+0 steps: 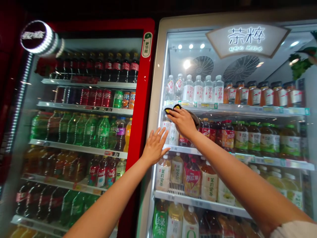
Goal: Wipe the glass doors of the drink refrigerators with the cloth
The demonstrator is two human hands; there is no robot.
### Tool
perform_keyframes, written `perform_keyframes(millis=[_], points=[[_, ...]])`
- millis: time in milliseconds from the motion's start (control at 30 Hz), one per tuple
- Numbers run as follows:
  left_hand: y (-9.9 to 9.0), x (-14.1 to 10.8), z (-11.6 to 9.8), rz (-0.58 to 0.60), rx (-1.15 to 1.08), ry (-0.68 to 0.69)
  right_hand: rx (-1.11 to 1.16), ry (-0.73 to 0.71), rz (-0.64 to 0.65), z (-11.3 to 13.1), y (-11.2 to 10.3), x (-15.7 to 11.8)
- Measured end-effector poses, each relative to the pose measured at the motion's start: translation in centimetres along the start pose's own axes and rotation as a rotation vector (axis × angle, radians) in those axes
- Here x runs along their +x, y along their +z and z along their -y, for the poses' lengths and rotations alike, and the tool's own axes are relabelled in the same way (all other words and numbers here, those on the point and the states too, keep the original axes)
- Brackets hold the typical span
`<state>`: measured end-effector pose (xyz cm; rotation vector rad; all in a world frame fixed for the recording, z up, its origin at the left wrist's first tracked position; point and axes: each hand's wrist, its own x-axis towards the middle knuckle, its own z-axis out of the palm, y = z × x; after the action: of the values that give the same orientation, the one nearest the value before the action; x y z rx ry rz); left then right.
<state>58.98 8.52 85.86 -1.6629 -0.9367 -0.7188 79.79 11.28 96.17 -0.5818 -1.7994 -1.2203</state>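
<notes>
My right hand presses a cloth, dark and greyish with yellow patches at its folded edge, against the glass door of the pale-framed drinks fridge. Part of the cloth is hidden under the palm and fingers. Lower and to the left, my left hand has its fingers spread at the left edge of the same door, with nothing in it. Whether its fingertips touch the glass or only the frame I cannot tell. Behind the glass near my right hand stand white-labelled bottles and clear water bottles.
A red-framed drinks fridge stands close on the left, with a round lit sign sticking out. A fan-shaped lit sign shows high on the right door. Green leaves appear at the right edge.
</notes>
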Motion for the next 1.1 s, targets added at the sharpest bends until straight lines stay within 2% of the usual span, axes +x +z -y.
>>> perform_keyframes(millis=[67, 133, 333, 533, 733, 867, 967, 1033, 1100], points=[[0.0, -0.6, 0.5, -0.002, 0.002, -0.024, 0.020, -0.096, 0.047, 0.5, 0.2, 0.3], [0.1, -1.1, 1.1, -0.001, 0.000, -0.024, 0.022, -0.131, 0.075, 0.5, 0.3, 1.1], [0.0, -1.7, 1.8, 0.024, -0.006, -0.012, -0.023, -0.050, 0.048, 0.9, 0.4, 5.1], [0.1, -2.2, 2.6, 0.009, -0.065, -0.105, 0.032, -0.313, 0.148, 2.6, 0.8, 6.5], [-0.2, -0.9, 3.5, -0.002, -0.098, -0.125, 0.016, -0.170, 0.137, 2.1, 0.5, 9.3], [0.0, -1.1, 3.2, -0.004, -0.114, -0.129, 0.035, -0.255, 0.145, 3.1, 0.9, 8.2], [0.2, -0.9, 3.2, -0.018, -0.114, -0.133, 0.021, -0.286, 0.135, 2.7, 1.0, 8.6], [0.2, -0.2, 3.3, -0.037, -0.117, -0.154, -0.005, -0.212, 0.108, 1.8, 0.8, 9.8], [0.2, 0.8, 3.4, -0.056, -0.122, -0.176, -0.035, -0.078, 0.072, 1.1, 0.5, 10.9]])
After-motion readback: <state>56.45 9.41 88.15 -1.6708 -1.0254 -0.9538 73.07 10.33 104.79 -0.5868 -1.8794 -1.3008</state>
